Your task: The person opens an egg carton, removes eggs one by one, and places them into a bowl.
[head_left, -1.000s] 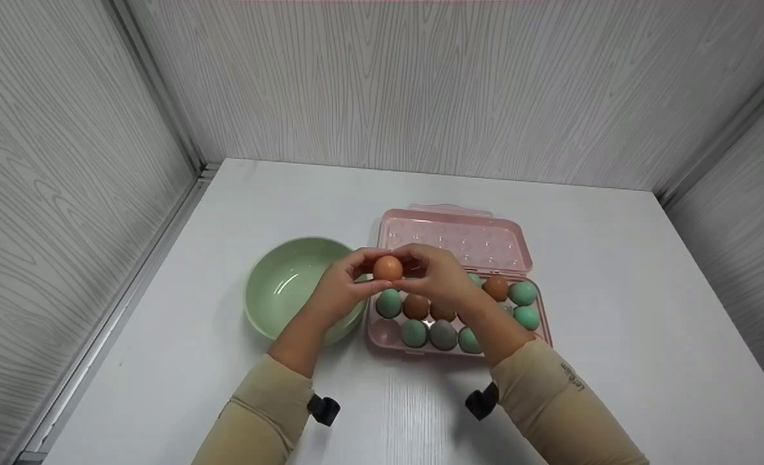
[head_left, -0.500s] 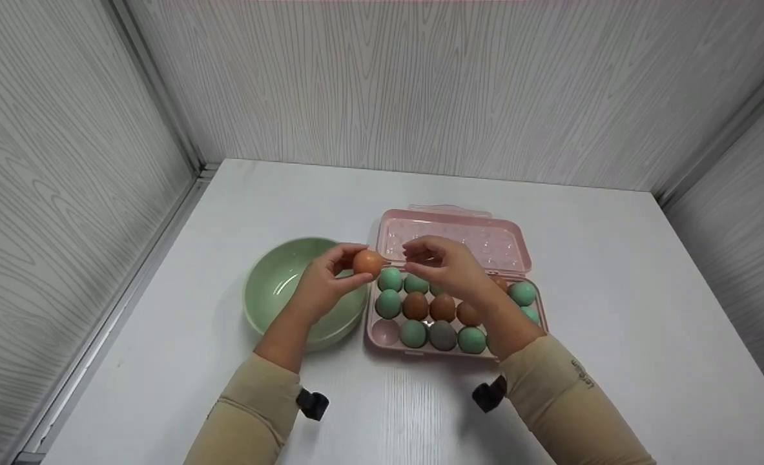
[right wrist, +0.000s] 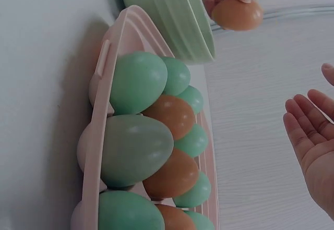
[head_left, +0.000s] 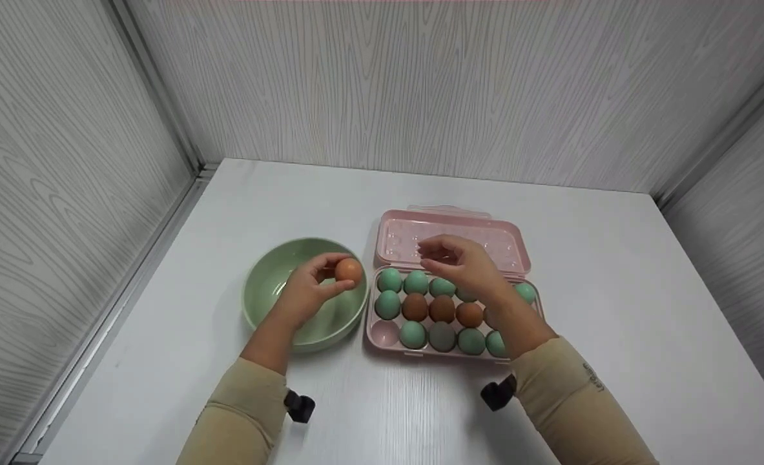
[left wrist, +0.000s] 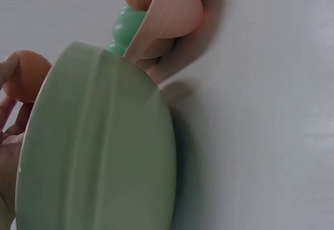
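My left hand (head_left: 307, 289) pinches a brown egg (head_left: 349, 272) between thumb and fingers, over the right side of a light green bowl (head_left: 262, 271). In the left wrist view the egg (left wrist: 30, 76) shows just beyond the bowl's rim. My right hand (head_left: 462, 261) holds nothing; its fingers are loosely bent above the back row of a pink egg carton (head_left: 385, 332). Green, brown and greyish eggs (head_left: 443, 309) fill most of its cups, and the front left cup has no egg. The right hand and forearm hide part of the carton's right side.
The carton's pink lid (head_left: 394, 236) lies folded back behind the egg rows. Bowl and carton stand side by side on a white table (head_left: 382, 413). Grey wood-grain panels (head_left: 394, 84) rise behind and on both sides.
Both hands were on the brown egg; the right hand let go and drew back to the right. My left hand carried the egg left, from the carton's edge to over the bowl.
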Demonstrator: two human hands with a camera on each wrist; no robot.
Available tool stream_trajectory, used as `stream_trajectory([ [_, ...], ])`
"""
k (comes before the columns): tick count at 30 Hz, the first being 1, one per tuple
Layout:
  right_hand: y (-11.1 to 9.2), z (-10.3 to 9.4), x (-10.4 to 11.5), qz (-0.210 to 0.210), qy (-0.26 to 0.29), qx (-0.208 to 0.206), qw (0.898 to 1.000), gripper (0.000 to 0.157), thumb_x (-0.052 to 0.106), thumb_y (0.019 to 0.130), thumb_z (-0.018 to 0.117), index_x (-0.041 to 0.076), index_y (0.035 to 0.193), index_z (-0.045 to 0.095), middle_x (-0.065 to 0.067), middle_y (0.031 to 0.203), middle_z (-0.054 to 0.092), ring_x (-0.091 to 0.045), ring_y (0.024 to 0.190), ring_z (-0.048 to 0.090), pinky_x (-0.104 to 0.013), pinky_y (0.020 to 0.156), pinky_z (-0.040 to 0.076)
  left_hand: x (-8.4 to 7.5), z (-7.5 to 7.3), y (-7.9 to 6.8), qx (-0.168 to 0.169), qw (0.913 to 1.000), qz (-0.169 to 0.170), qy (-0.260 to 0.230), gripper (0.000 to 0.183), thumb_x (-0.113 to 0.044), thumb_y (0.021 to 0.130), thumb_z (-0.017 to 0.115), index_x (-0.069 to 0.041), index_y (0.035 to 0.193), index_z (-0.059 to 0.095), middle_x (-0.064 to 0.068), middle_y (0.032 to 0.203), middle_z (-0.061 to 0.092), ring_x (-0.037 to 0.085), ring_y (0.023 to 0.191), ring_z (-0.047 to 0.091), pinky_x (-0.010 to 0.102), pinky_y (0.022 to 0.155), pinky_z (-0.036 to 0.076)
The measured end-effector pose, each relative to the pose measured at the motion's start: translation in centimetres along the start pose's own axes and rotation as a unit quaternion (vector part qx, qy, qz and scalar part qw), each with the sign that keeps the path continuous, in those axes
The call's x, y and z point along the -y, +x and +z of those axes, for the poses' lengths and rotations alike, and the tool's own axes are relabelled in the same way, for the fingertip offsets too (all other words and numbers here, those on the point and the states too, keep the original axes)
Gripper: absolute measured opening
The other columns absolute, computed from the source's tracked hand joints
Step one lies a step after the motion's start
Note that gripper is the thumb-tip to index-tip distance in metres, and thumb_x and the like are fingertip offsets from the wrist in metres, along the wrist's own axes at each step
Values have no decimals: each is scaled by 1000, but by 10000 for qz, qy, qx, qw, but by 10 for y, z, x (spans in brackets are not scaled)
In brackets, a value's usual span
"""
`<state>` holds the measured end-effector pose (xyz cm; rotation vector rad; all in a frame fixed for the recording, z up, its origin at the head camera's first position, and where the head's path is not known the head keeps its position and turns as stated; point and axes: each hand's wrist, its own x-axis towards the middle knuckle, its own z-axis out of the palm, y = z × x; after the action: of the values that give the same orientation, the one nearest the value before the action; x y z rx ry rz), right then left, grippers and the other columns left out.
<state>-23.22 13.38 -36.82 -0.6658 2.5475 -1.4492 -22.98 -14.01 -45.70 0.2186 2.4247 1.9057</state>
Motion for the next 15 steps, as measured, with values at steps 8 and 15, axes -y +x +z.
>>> stream_trajectory([
  [8,5,3,-21,-57,163,118,9998,31,17,87,63,4,115,59,-9,109,62,-20,98,60,-30,88,48,9,1,-2,209,9989,-395,168,48,-24,73,77,-16,117,59,3,113,58,18,105,56,33,87,47],
  [15,12,4,-40,-78,227,155,9996,34,26,86,65,7,114,61,-3,107,62,-16,97,60,-30,87,48,14,4,-2,416,9962,-709,278,45,-15,74,76,-12,115,58,5,116,57,21,108,55,34,89,46],
])
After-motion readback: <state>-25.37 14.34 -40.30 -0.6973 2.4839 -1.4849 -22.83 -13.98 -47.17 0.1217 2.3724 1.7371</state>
